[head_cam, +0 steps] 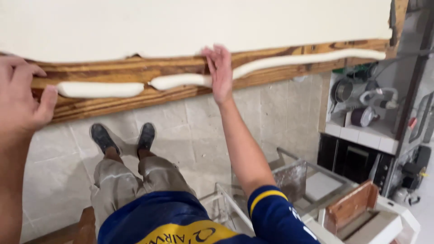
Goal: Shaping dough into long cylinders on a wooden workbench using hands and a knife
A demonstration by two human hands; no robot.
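Above the wooden beam (135, 72) spreads a large cream-white panel (190, 22), its ragged lower edge meeting the top of the wood. Below the beam lies a pale tiled floor (190, 131), seen from high up, with the person's two dark shoes (122, 136) and beige trousers straight beneath it. Right of the beam's far end stands a white shelf (361, 131) carrying metal pots and dark round containers, and lower still, toward the bottom right corner, sits a small open wooden box (352, 208) beside a glass-and-frame table (312, 180).

Along the beam's face runs a thick white bead of putty-like filler — a long strip (307, 58) reaching out to the right end, and a short strip (100, 89) lying apart from it toward the left, with a small gap between the two.

The right hand (220, 72) lies flat on the beam at the near end of the long strip, fingers straight and spread, palm pressed over the filler — an open grip that clasps nothing. The left hand (20, 97) is at the beam's left end, just beside the short strip, fingers curled over the top of the wood and thumb (47, 106) hooked under its lower edge, so its grip is closed on the beam itself.
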